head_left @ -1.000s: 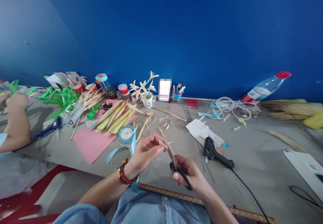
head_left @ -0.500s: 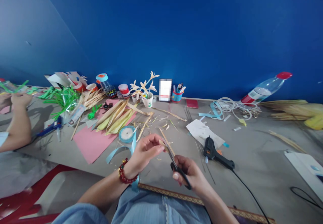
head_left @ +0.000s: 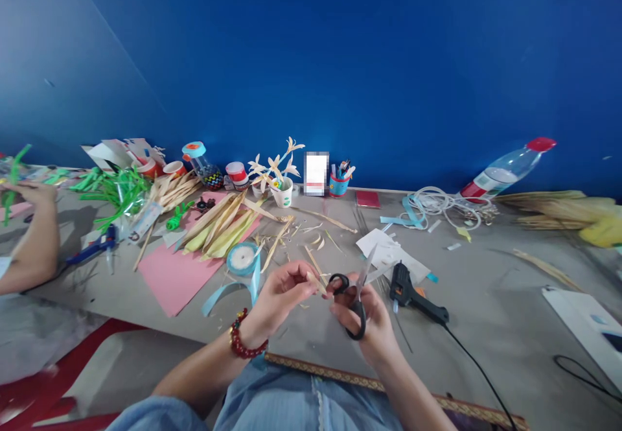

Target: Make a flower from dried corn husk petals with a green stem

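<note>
My left hand (head_left: 286, 291) pinches a small pale piece of corn husk (head_left: 317, 283) between thumb and fingertips, above the table's front part. Close beside it, my right hand (head_left: 367, 317) holds black-handled scissors (head_left: 358, 308). Their blades are spread and point up and away to the right, clear of the husk. My right fingertips are near the husk's lower end; whether they touch it I cannot tell. Behind my hands lie husk scraps (head_left: 317, 243). A roll of light blue ribbon (head_left: 243, 259) lies left of my left hand, its loose end trailing toward my wrist.
A black glue gun (head_left: 413, 293) with a cord lies to the right, by white paper (head_left: 386, 249). Husks (head_left: 218, 227) and pink paper (head_left: 168, 279) are at left. Husk flowers stand in a white cup (head_left: 283, 194). A co-worker's arm (head_left: 36, 236) is far left.
The scissors have swung away from the husk: their blades pointed at my left fingers and now point up and right, spread apart. The co-worker's hand at far left has shifted with a green strand.
</note>
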